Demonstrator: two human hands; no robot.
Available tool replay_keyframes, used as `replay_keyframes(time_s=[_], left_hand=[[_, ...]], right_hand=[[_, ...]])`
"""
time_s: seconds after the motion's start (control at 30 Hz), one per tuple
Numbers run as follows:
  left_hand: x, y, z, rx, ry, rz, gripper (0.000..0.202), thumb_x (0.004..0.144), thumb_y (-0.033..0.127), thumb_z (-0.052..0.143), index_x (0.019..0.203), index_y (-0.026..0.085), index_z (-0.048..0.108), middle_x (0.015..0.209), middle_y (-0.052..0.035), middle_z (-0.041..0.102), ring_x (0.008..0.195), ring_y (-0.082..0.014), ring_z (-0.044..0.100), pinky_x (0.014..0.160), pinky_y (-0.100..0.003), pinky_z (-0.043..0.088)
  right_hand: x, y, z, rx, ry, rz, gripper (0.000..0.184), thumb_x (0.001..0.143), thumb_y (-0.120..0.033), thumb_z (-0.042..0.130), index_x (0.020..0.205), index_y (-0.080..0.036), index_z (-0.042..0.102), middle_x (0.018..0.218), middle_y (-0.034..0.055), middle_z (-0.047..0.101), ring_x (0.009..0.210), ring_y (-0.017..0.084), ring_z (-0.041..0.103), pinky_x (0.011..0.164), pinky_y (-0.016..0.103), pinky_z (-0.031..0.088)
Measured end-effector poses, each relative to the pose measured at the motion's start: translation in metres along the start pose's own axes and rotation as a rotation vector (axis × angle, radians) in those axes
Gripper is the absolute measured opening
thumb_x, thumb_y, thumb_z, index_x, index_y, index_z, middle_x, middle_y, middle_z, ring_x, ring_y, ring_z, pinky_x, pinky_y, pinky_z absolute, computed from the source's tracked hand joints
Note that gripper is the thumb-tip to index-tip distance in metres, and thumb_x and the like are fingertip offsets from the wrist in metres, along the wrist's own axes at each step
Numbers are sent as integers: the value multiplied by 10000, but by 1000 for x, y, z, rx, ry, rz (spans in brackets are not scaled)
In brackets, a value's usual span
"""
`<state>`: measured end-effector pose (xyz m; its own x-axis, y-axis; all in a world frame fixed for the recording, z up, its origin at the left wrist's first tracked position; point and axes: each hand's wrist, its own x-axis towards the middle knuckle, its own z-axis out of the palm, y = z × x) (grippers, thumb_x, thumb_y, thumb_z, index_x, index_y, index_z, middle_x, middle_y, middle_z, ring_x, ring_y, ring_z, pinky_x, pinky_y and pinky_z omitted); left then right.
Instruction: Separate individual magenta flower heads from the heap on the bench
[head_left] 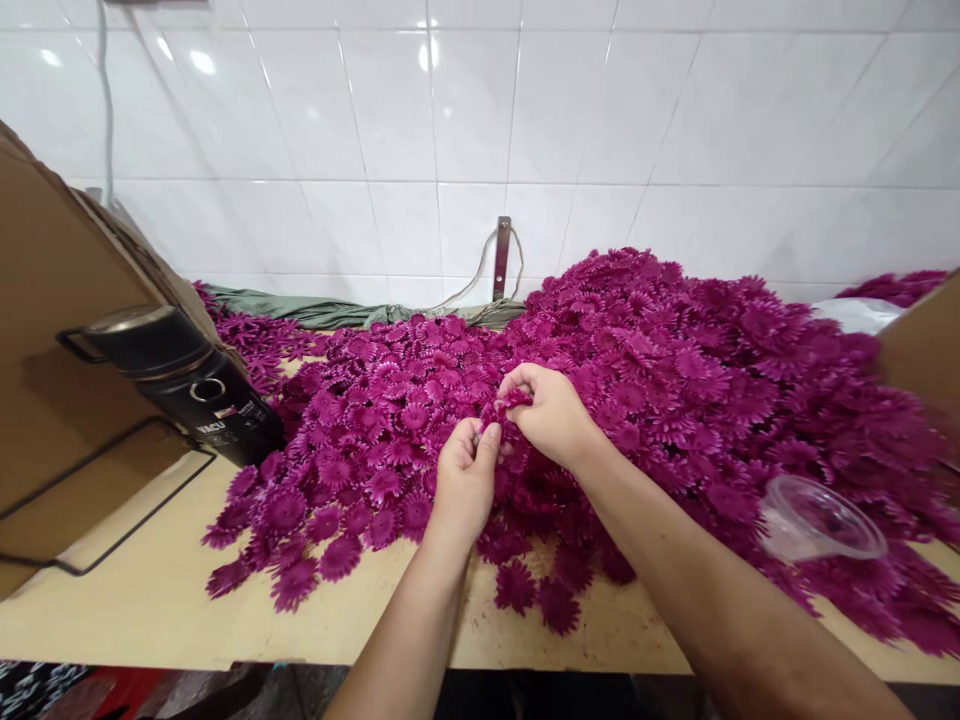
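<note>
Head view: what lies left to right?

Black vacuum flask (202,390), nine o'clock of the hands. Left hand (465,480), eight o'clock of the right hand (553,412); its thumb and forefinger close together, grip unclear: cannot tell. Right fingertips pinch a magenta artificial flower piece (517,399), above the flower heap (675,380). Clear plastic cup (821,515), four o'clock.

Step in hand, and next requirement?

Judged as fingertip work on that piece; next move calls for a light, steady pinch.
</note>
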<state>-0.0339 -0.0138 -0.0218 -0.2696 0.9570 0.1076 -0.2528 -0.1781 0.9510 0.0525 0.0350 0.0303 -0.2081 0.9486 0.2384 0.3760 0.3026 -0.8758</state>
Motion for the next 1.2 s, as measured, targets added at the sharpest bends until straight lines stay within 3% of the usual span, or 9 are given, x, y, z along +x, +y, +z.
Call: replay_keyframes(time_s=[0.2,0.3,0.4,0.5,0.7,0.87,1.03,1.1,1.2], left_hand=[[-3,5,-1,17,85,7,297,697,408,584,601,189,408,535,62,456,502,-72,386,534,-194,340],[-12,10,-9,59,125,51,263,719,370,577,613,192,414,545,68,427,518,-74,401,540,-190,347],[-17,13,-18,109,76,27,267,694,357,600,589,187,424,513,79,384,487,-67,356,504,-184,325],[-14,15,-18,111,26,-1,228,650,345,633,615,173,487,541,71,436,520,-70,386,536,-187,349],[-6,15,-9,74,-6,-5,206,604,318,675,620,160,545,579,58,508,567,-75,440,580,-191,375],[2,3,-9,-10,25,-62,228,549,307,707,622,158,551,539,69,515,543,-72,453,586,-197,385],[8,-2,-21,-18,137,-61,290,511,328,727,681,149,577,604,57,565,577,-71,473,606,-195,382],[8,-2,-26,18,155,-54,303,524,374,721,592,151,528,528,78,493,514,-54,407,553,-185,350],[8,-3,-29,42,169,-74,404,532,460,707,520,168,428,447,104,366,444,-41,287,475,-180,280]], right_hand=[[13,6,4,-138,105,-28,269,509,32,436,621,-198,520,584,-24,576,569,144,543,565,263,451],[29,15,-25,-281,356,7,257,510,36,464,619,-185,538,678,16,585,693,183,557,710,339,463],[43,21,-55,-288,424,12,256,545,44,490,666,-167,571,717,31,592,733,194,555,785,395,447],[42,16,-61,-93,281,15,268,597,66,492,692,-163,597,728,21,605,690,157,562,763,372,469],[16,7,-41,374,1,325,198,761,-17,457,642,-167,508,592,-1,559,510,93,549,564,268,499],[15,25,-46,193,111,242,205,635,-12,572,744,-177,517,741,14,549,714,147,573,746,347,485],[22,23,-61,-444,267,28,536,519,-60,665,1036,-147,551,1079,123,464,1083,305,444,927,453,373],[20,15,-61,-588,160,5,495,588,-154,681,1071,-149,568,1119,132,468,1119,317,416,942,457,360],[13,9,-49,-655,-177,-102,310,733,-170,582,1041,-176,613,1082,102,551,1044,252,486,928,408,380]])
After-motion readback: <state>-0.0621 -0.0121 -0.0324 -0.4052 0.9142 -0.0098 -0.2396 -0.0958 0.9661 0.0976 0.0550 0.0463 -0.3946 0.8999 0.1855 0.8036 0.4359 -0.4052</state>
